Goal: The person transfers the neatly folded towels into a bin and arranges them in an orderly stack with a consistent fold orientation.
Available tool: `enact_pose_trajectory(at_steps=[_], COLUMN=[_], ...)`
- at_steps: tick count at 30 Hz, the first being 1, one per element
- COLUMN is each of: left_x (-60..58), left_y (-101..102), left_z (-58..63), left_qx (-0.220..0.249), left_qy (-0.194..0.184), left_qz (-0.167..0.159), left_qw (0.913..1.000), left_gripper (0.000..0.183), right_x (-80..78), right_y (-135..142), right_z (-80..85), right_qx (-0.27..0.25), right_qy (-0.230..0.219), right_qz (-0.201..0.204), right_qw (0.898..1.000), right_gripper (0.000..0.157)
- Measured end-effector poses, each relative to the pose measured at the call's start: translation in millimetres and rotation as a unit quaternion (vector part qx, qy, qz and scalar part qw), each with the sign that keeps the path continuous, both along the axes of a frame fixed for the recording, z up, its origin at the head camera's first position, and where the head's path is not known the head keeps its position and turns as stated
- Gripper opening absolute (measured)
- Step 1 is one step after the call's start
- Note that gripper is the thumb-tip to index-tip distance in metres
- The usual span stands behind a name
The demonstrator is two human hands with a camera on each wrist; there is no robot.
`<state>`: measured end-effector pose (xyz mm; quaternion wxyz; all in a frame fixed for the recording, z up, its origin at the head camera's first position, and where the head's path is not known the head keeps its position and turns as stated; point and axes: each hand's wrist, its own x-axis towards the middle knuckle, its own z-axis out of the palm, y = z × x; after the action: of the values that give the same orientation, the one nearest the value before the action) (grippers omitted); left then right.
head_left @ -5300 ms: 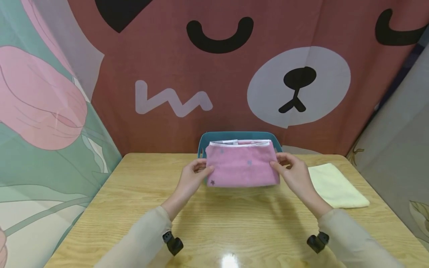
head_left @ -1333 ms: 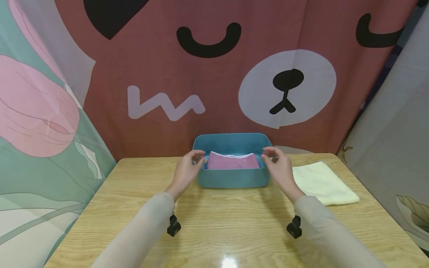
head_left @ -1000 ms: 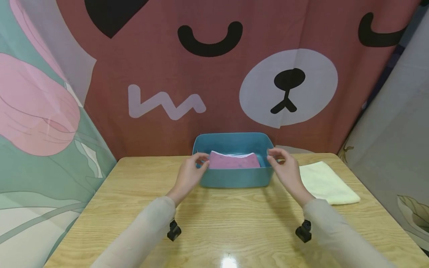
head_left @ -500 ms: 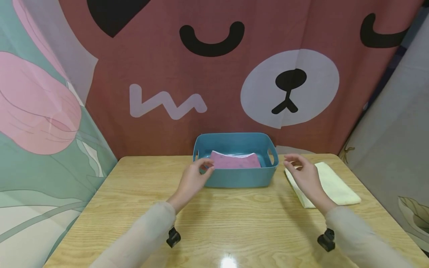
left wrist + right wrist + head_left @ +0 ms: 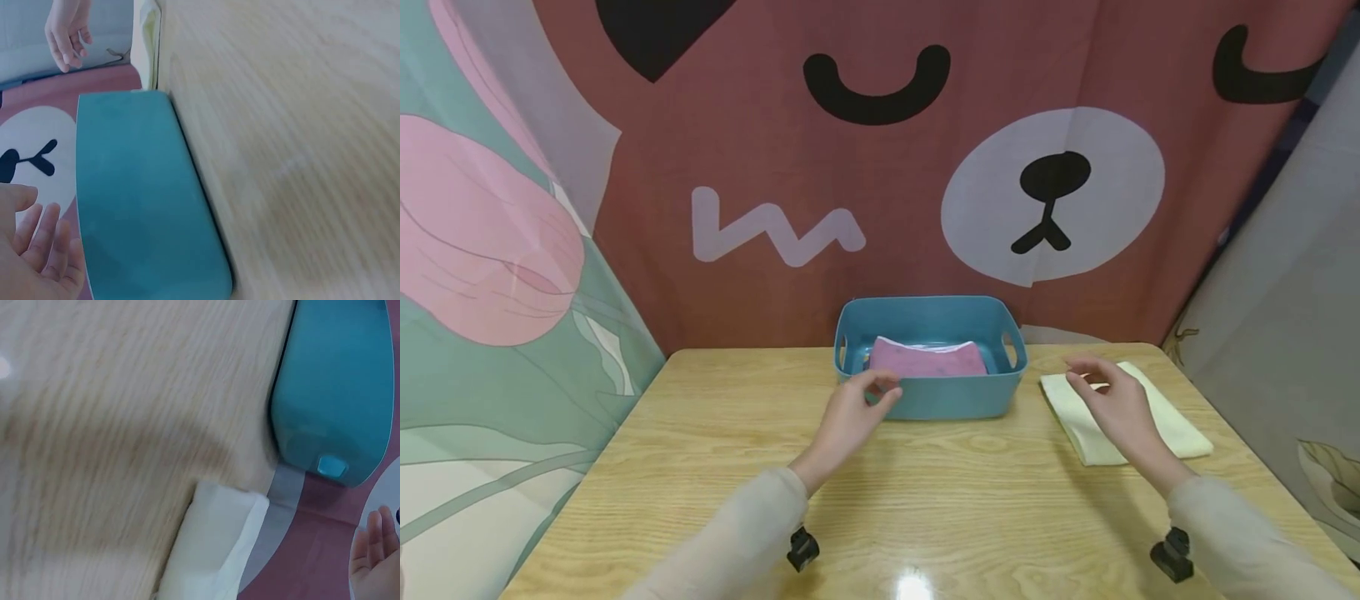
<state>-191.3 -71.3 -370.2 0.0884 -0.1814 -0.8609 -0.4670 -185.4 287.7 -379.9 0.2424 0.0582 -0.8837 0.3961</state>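
A blue plastic basket (image 5: pixel 951 398) with a handle hole in each end stands at the back of the table. Inside it lies a folded pink towel (image 5: pixel 928 361), its white-edged top showing over the front wall. My left hand (image 5: pixel 853 408), holding nothing, hovers in front of the basket's left front corner with loosely bent fingers. To the right, my right hand (image 5: pixel 1116 404) is over a folded pale yellow towel (image 5: pixel 1172 425), also holding nothing. In the right wrist view the yellow towel (image 5: pixel 209 544) lies flat beside the basket (image 5: pixel 337 381), its fold toward me.
The wooden table (image 5: pixel 970 500) reaches back to a reddish-brown curtain (image 5: pixel 760 300) printed with a bear face. Floral curtain (image 5: pixel 490 225) hangs along the left side and a grey one (image 5: pixel 1285 292) along the right. A black wrist camera (image 5: pixel 802 548) sits under the left sleeve.
Earlier both hands held the pink towel before the basket; it then lay inside. Since then the hands have parted from it, the right moving right over the yellow towel, the left slightly nearer.
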Motion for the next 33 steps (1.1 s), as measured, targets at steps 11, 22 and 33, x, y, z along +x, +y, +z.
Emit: enact_pose_trajectory(at_steps=[11,22,33], left_x=[13.3,17.3,20.2], left_y=[22.6,45.1,71.9], left_z=[-20.9,-39.0,-47.0], left_qx=[-0.018,-0.016,0.01], left_qy=[-0.013,-0.05,-0.084], left_qz=[-0.028,-0.054,-0.072], left_qw=[0.9994,0.9972,0.9938], left_gripper=[0.02,0.017,0.017], right_x=[6.1,15.5,24.0], right_y=[24.3,49.1,68.6], right_z=[-14.3,-23.7,-30.9], right_qx=[0.017,0.05,0.061], right_qy=[0.006,-0.025,-0.044], right_qz=[0.002,-0.007,-0.02], right_qw=[1.0,0.998,0.997], right_gripper=[0.021,0.025,0.027])
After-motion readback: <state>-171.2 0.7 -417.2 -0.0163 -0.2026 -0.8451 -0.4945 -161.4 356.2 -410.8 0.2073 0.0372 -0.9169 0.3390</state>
